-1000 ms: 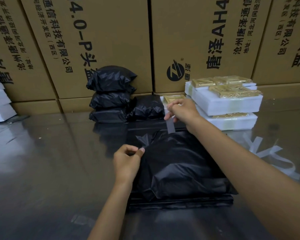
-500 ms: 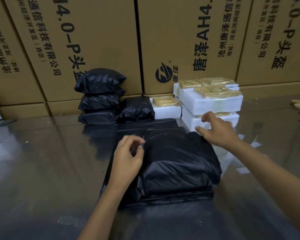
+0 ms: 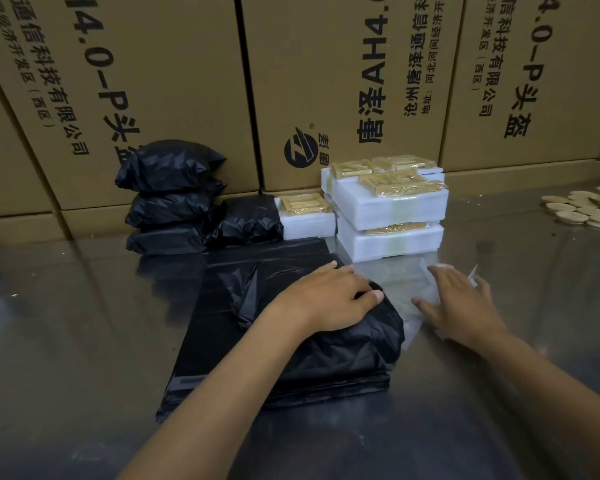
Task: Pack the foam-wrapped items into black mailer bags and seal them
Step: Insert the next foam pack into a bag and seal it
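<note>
Our left hand presses flat on the filled mailer bag; our right hand rests open on the desk. The film looks slippery and soft, so we'd grip its edges.

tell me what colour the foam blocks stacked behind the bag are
White, with gold-coloured items on top; the foam blocks show clearly in the head view.
</note>
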`<action>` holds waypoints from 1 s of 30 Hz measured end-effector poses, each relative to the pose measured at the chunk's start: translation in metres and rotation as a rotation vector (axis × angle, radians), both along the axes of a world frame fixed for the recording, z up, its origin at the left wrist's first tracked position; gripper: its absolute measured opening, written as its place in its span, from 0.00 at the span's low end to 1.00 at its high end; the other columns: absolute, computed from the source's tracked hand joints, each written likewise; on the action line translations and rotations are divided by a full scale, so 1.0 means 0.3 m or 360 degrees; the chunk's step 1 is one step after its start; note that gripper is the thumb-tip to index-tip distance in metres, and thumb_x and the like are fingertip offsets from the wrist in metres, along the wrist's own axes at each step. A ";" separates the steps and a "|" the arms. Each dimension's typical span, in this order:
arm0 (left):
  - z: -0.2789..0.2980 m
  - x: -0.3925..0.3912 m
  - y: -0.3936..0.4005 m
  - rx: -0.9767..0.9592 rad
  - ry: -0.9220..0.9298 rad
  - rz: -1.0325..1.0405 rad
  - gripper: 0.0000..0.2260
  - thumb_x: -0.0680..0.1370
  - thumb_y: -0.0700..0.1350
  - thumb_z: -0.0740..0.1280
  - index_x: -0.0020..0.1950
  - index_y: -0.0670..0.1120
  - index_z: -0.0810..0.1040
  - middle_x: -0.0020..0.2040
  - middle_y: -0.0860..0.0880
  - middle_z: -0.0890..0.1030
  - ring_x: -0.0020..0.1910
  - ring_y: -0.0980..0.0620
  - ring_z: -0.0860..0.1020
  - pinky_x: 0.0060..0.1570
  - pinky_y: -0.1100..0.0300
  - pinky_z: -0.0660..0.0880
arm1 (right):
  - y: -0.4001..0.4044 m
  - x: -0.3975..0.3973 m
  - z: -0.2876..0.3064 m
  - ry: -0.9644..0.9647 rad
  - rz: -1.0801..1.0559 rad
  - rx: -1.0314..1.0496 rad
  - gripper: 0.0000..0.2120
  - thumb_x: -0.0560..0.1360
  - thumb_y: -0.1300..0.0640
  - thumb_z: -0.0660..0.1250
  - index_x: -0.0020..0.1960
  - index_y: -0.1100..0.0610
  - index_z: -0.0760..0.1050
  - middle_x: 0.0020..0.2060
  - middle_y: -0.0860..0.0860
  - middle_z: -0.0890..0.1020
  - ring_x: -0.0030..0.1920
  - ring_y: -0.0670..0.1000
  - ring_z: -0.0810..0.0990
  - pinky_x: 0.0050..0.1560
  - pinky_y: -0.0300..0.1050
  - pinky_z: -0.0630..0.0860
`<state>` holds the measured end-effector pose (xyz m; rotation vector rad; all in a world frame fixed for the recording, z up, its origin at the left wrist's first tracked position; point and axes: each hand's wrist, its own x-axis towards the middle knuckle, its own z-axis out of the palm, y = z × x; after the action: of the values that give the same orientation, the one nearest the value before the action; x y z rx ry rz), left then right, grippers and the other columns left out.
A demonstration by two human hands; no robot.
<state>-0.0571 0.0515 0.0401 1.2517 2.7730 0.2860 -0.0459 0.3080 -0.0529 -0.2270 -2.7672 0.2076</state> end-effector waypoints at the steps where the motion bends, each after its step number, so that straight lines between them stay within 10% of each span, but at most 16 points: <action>1: 0.002 -0.001 0.020 -0.0086 0.0020 0.0017 0.23 0.84 0.58 0.49 0.69 0.48 0.75 0.74 0.47 0.70 0.78 0.53 0.55 0.75 0.59 0.42 | 0.006 0.005 -0.007 -0.0023 0.0004 0.0037 0.31 0.80 0.40 0.60 0.77 0.53 0.59 0.75 0.50 0.67 0.77 0.50 0.61 0.75 0.60 0.53; 4: 0.002 0.000 0.071 -0.0355 0.0094 0.0122 0.27 0.84 0.58 0.48 0.53 0.44 0.83 0.61 0.43 0.79 0.71 0.49 0.67 0.76 0.52 0.38 | 0.018 0.015 -0.016 -0.0030 -0.0018 0.0020 0.31 0.80 0.40 0.60 0.78 0.53 0.59 0.74 0.51 0.70 0.76 0.51 0.63 0.75 0.59 0.54; 8: 0.003 0.012 0.112 -0.0449 0.0159 0.0191 0.26 0.82 0.60 0.48 0.31 0.47 0.68 0.41 0.47 0.71 0.62 0.46 0.72 0.77 0.44 0.43 | 0.004 0.026 -0.001 0.0123 -0.0012 -0.0028 0.30 0.78 0.42 0.65 0.76 0.53 0.64 0.66 0.53 0.77 0.69 0.55 0.72 0.72 0.57 0.60; 13: 0.004 0.018 0.076 -0.0089 0.0074 0.0271 0.24 0.84 0.57 0.47 0.63 0.47 0.79 0.74 0.47 0.68 0.77 0.50 0.58 0.76 0.43 0.41 | -0.069 0.037 0.065 0.0283 -0.0007 -0.0057 0.24 0.78 0.44 0.68 0.70 0.53 0.73 0.59 0.52 0.78 0.63 0.55 0.74 0.65 0.53 0.63; 18: -0.022 0.024 -0.149 0.0626 0.0391 0.0821 0.20 0.82 0.57 0.56 0.72 0.52 0.69 0.75 0.50 0.66 0.74 0.47 0.63 0.71 0.46 0.60 | -0.193 0.088 0.162 0.0241 0.0249 -0.0690 0.20 0.79 0.40 0.63 0.52 0.56 0.83 0.48 0.51 0.83 0.49 0.52 0.80 0.51 0.49 0.76; 23: -0.113 0.051 -0.352 0.0629 -0.0650 0.1462 0.38 0.77 0.71 0.47 0.75 0.47 0.67 0.74 0.43 0.69 0.70 0.41 0.69 0.66 0.50 0.67 | -0.340 0.127 0.175 -0.0534 0.0247 -0.1167 0.47 0.63 0.17 0.50 0.52 0.55 0.84 0.52 0.50 0.86 0.50 0.47 0.82 0.58 0.46 0.76; 28: -0.119 0.056 -0.337 0.1049 -0.1153 0.1276 0.45 0.64 0.83 0.52 0.75 0.61 0.65 0.77 0.57 0.65 0.75 0.51 0.65 0.73 0.50 0.61 | -0.437 0.098 0.152 -0.0484 0.0158 -0.1610 0.40 0.63 0.19 0.56 0.66 0.42 0.76 0.66 0.45 0.77 0.65 0.50 0.74 0.69 0.50 0.69; 30: -0.105 0.039 -0.338 0.1222 -0.1090 0.1181 0.47 0.60 0.83 0.59 0.75 0.63 0.64 0.75 0.61 0.66 0.73 0.54 0.66 0.72 0.52 0.63 | -0.459 0.072 0.169 -0.0328 0.0242 -0.1741 0.35 0.66 0.22 0.59 0.66 0.39 0.72 0.63 0.41 0.77 0.58 0.44 0.77 0.57 0.42 0.73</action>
<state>-0.0455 -0.0499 0.0085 0.0024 2.3762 1.5738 -0.0242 0.1703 -0.0021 -0.3021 -2.5411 1.7954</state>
